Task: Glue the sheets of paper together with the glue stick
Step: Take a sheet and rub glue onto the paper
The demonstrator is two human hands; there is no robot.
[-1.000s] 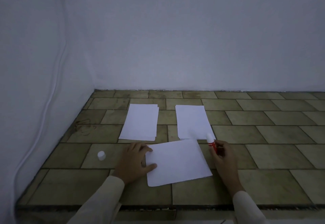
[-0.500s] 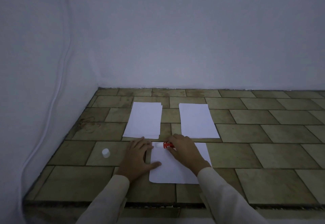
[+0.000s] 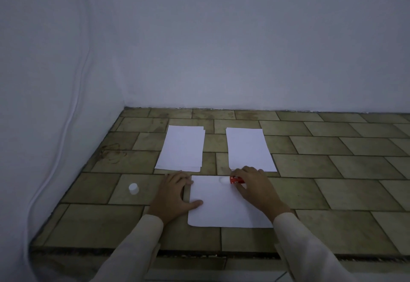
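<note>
Sideways, glue stick (image 3: pixel 236 180) between right fingers (image 3: pixel 248 171).

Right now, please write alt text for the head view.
The right hand holds a red glue stick on the far edge of a paper sheet, which the left hand presses on the tiled surface. Two paper stacks lie beyond.

I see olive-brown floor tiles (image 3: pixel 332 171) meeting pale walls (image 3: pixel 244 49) at a corner; a white cable (image 3: pixel 70 113) trails down the left wall, near a reddish scrawled stain (image 3: pixel 113 156) on one tile
</note>
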